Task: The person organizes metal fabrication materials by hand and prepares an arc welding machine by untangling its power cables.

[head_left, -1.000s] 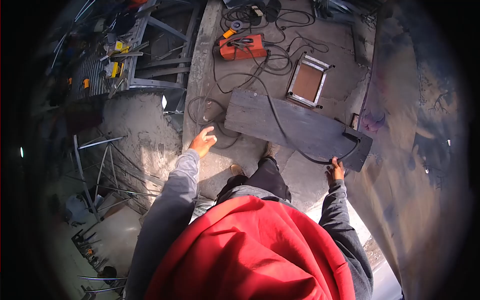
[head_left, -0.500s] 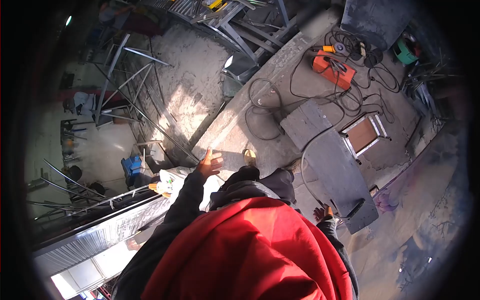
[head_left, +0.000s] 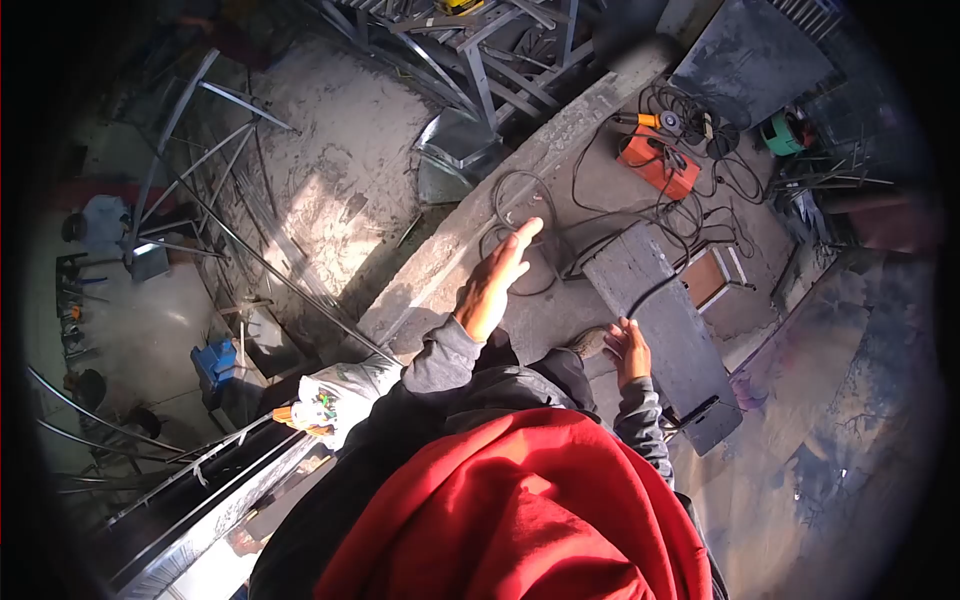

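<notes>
My left hand (head_left: 496, 281) is raised in front of me in sunlight, fingers stretched out, with nothing in it. It overlaps the concrete ledge and a loop of cable (head_left: 522, 172) on the ground beyond. My right hand (head_left: 630, 352) is by the left edge of a long grey board (head_left: 668, 325), fingers extended. A dark cable (head_left: 662, 287) crosses the board and meets the fingertips in this view; its further run is hidden behind the hand. Near the board's lower end lies a black handle-like piece (head_left: 700, 408). My shoe (head_left: 590, 342) shows between the hands.
Ahead are an orange box (head_left: 660, 168), an angle grinder (head_left: 655, 121), tangled cables and a small metal frame with a brown panel (head_left: 703, 277). A concrete ledge (head_left: 440, 250) runs diagonally. Metal bars (head_left: 200, 195) and a white bag (head_left: 345, 400) are to the left.
My left hand has moved forward and right, rising closer to the camera. My right hand has moved forward along the board, up to the cable. The view has shifted somewhat.
</notes>
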{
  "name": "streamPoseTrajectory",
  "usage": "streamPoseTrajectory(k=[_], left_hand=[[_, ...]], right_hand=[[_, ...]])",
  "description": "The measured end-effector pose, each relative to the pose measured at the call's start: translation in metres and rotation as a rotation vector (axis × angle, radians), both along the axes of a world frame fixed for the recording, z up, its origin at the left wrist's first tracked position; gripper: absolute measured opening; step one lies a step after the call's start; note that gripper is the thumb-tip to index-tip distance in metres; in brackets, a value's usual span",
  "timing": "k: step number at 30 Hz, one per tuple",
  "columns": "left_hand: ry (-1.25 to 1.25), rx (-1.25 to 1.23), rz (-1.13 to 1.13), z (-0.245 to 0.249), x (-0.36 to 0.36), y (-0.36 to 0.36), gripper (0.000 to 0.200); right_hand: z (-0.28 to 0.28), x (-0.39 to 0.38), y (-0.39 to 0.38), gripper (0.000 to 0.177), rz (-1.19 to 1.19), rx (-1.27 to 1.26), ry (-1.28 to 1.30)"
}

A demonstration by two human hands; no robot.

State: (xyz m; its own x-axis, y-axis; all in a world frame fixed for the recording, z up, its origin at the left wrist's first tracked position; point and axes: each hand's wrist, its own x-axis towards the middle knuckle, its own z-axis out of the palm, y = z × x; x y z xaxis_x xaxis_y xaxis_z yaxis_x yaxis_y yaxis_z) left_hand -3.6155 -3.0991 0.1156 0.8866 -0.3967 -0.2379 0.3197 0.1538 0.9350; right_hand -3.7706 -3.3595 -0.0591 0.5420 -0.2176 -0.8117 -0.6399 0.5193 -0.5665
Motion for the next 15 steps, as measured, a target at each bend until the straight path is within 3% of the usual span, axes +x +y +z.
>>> streamPoseTrajectory(k=[1,2,3,4,6,7,8,9,10,11,12,13,15], left_hand=[[-0.265,0.240,-0.122,0.010,-0.003,0.000,0.066],[-0.418,0.317,-0.181,0.018,-0.007,0.001,0.062],[-0.579,0.401,-0.234,0.026,-0.010,0.009,0.058],[-0.695,0.427,-0.166,0.002,-0.011,0.031,0.060],[-0.919,0.505,-0.001,-0.045,-0.014,0.076,0.064],[-0.730,0.851,0.026,-0.070,-0.010,0.103,0.070],[-0.399,0.824,0.148,-0.105,0.000,0.129,0.076],[0.099,1.109,0.027,-0.187,0.003,0.172,0.071],[0.344,1.116,-0.192,-0.192,0.007,0.208,0.068],[0.470,0.859,-0.037,-0.225,0.004,0.228,0.061],[0.719,0.431,0.034,-0.254,0.004,0.252,0.061],[0.776,0.219,0.190,-0.213,0.010,0.241,0.063],[0.848,-0.057,0.245,-0.182,0.034,0.222,0.069]], right_hand=[[0.013,0.024,0.046,0.058,0.008,0.118,-0.045],[0.038,0.050,0.093,0.063,0.045,0.252,-0.097],[0.066,0.074,0.141,0.068,0.067,0.374,-0.389],[0.070,0.088,0.192,0.077,-0.093,0.394,-1.004],[0.137,0.133,0.215,0.082,0.007,0.905,-0.511],[0.175,0.156,0.222,0.083,0.060,0.733,-0.309],[0.216,0.176,0.221,0.081,0.045,0.834,-0.476],[0.255,0.187,0.219,0.080,0.029,0.940,-0.623],[0.294,0.196,0.216,0.073,0.090,0.704,-0.780],[0.324,0.207,0.215,0.068,0.148,0.464,-0.922],[0.337,0.218,0.217,0.060,0.212,-0.045,-1.080],[0.346,0.229,0.222,0.053,0.249,-0.569,-1.201],[0.349,0.246,0.241,0.040,0.284,-0.824,-1.245]])
